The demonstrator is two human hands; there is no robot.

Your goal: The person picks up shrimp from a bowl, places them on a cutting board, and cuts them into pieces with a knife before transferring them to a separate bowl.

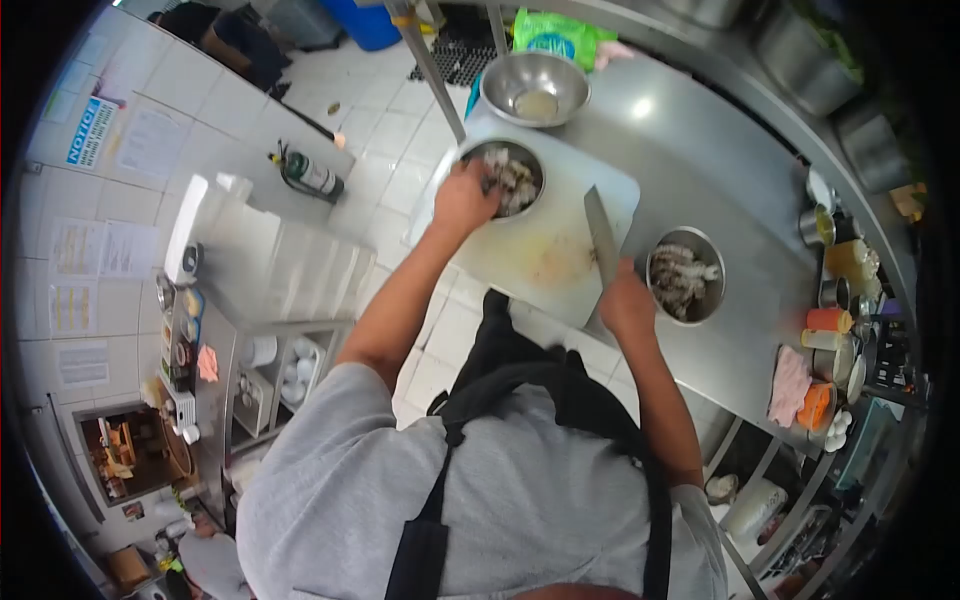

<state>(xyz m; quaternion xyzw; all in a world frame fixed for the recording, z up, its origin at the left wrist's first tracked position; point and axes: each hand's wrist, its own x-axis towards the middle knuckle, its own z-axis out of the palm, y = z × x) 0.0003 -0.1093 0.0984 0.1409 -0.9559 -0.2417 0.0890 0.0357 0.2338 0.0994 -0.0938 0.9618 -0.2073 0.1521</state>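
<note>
My left hand (467, 200) reaches over the near-left edge of a metal bowl (541, 178) that holds pieces of shrimp (515, 180); its fingertips are hidden among them, so what they grip cannot be made out. That bowl rests on a white cutting board (490, 255) with a brownish stain. My right hand (629, 302) is closed round the handle of a knife (602, 235), whose wide blade points away over the board's right part. Just right of this hand, a second metal bowl (715, 292) holds greyish shrimp (683, 278) on the steel table.
Behind the board stands a large steel bowl (536, 88), with a green bag (560, 38) beyond it. Sauce bottles (828, 320) and a pink cloth (790, 385) line the table's right end. A person (215, 565) is partly visible at lower left.
</note>
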